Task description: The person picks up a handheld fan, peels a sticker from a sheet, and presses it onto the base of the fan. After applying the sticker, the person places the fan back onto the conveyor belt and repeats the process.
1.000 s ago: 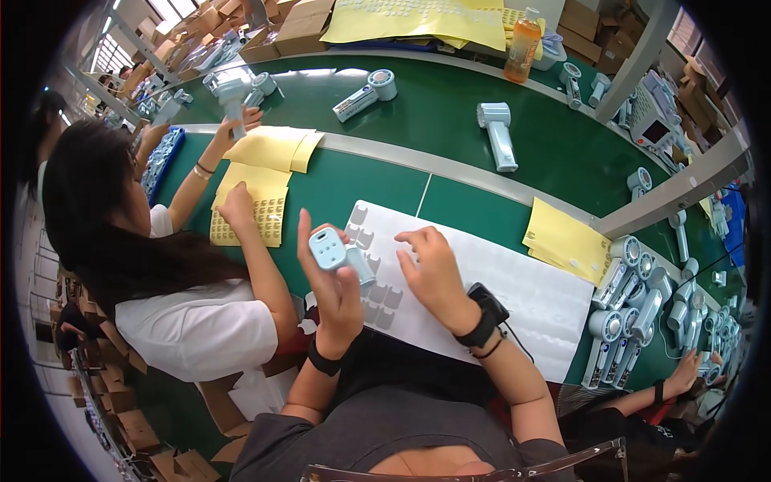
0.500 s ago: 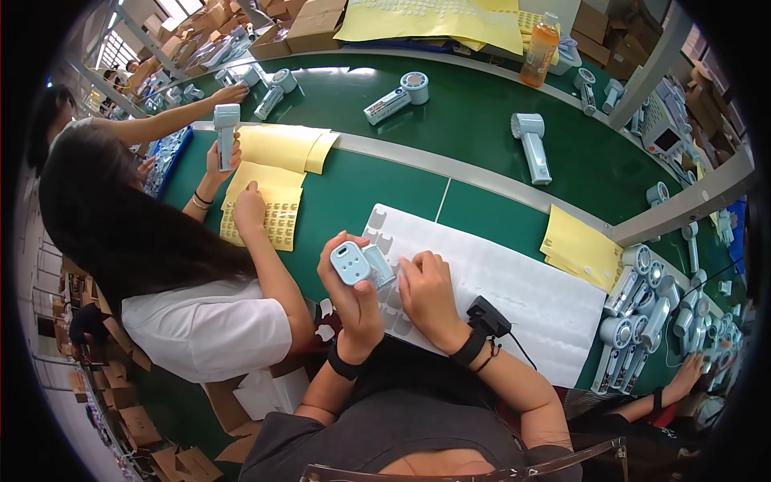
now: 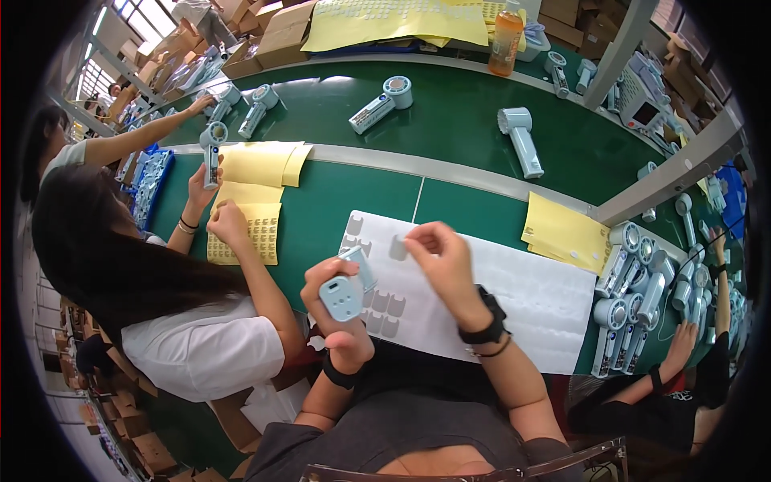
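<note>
My left hand (image 3: 347,344) is wrapped round a light-blue handheld fan (image 3: 341,299), its slotted end with small holes turned up toward me. Between the thumb and fingertips of my right hand (image 3: 443,261) is a thin grey sticker (image 3: 397,247) with a notched edge, held above the sheet and apart from the fan. Beneath both hands lies a large white backing sheet (image 3: 514,309), with several grey stickers (image 3: 389,305) on its left part. Part of the fan is hidden by my left fingers.
On my left a co-worker (image 3: 193,321) handles a fan (image 3: 212,149) over yellow sticker sheets (image 3: 269,241). Finished-looking fans (image 3: 622,313) crowd the right, beside yellow sheets (image 3: 566,229). More fans (image 3: 522,140) lie across the green bench (image 3: 450,112), near an orange bottle (image 3: 506,40) and a metal post (image 3: 683,169).
My right hand has risen away from the sheet, and a grey sticker now shows in its fingers. The fan in my left hand has moved slightly down and turned. The view has shifted somewhat.
</note>
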`<state>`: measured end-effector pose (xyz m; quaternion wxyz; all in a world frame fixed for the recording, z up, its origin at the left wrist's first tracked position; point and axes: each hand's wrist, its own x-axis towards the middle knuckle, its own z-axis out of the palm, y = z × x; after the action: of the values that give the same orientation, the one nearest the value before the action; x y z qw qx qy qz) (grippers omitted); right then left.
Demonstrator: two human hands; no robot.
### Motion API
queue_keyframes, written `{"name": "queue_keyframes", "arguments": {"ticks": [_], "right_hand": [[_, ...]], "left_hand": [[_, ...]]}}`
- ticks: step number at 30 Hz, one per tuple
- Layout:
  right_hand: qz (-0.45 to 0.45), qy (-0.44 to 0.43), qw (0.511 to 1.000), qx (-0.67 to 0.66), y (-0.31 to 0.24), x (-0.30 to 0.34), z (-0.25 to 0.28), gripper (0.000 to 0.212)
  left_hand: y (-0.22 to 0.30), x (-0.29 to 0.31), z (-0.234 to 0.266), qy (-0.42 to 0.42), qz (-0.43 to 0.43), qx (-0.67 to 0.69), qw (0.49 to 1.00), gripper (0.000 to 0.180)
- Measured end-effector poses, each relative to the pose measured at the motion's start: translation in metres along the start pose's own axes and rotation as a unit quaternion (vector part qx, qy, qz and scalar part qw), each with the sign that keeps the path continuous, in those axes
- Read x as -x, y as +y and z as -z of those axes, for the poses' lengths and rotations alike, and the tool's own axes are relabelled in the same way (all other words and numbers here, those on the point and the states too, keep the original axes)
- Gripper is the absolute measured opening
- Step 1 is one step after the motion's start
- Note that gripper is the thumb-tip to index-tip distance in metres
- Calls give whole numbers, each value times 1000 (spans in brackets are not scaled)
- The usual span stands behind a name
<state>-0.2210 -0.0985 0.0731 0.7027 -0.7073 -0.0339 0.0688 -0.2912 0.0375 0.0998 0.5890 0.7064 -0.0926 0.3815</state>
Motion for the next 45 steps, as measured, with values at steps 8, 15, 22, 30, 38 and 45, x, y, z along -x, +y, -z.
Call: {"name": "queue_keyframes", "arguments": {"ticks": [8, 15, 22, 30, 38, 45], "right_hand": [[-70, -100, 975, -185, -99, 46, 58, 39], [-58, -128, 983, -117, -101, 45, 64, 48], [-43, -136, 984, -106, -97, 45, 69, 47], [-22, -126, 987, -94, -95, 48, 71, 42], [-25, -130, 986, -99, -96, 48, 71, 41], [-38, -99, 993, -49, -102, 54, 70, 45]], "left_hand": [[-8, 6, -29, -130, -4, -46, 990, 84], [-5, 6, -45, -165, -60, -27, 984, 76], [-1, 6, -50, -173, -72, -19, 982, 71], [1, 7, -52, -181, -78, -35, 980, 69], [2, 7, -51, -186, -74, -31, 979, 66], [5, 4, -54, -192, -89, -34, 977, 51]]}}
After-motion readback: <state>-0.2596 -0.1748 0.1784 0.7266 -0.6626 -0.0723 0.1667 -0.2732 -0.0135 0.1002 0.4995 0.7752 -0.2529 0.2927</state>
